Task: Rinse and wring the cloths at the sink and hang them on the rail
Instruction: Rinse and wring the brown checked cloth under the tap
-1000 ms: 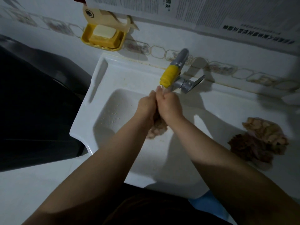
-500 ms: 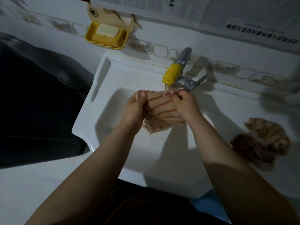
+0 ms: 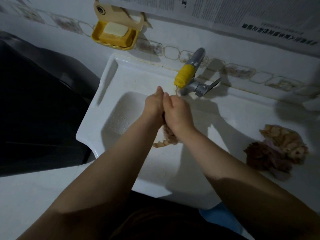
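Observation:
Over the white sink (image 3: 121, 80), my left hand (image 3: 154, 104) and my right hand (image 3: 176, 110) are pressed together, bunching a tan striped cloth (image 3: 167, 137) between them. Most of the cloth is hidden by the hands; its lower end hangs out below my wrists. The hands sit just under the yellow-tipped tap (image 3: 184, 76), where water runs onto the cloth's top edge. No rail is in view.
Two more crumpled cloths, a brown one (image 3: 259, 153) and a tan one (image 3: 285, 141), lie on the white ledge to the right. A yellow soap dish (image 3: 114, 34) with soap hangs on the wall. A dark appliance (image 3: 34, 101) stands to the left.
Half a second ago my hands held the striped cloth spread open under the tap. They have come back together and bunched it up, as they were a second ago.

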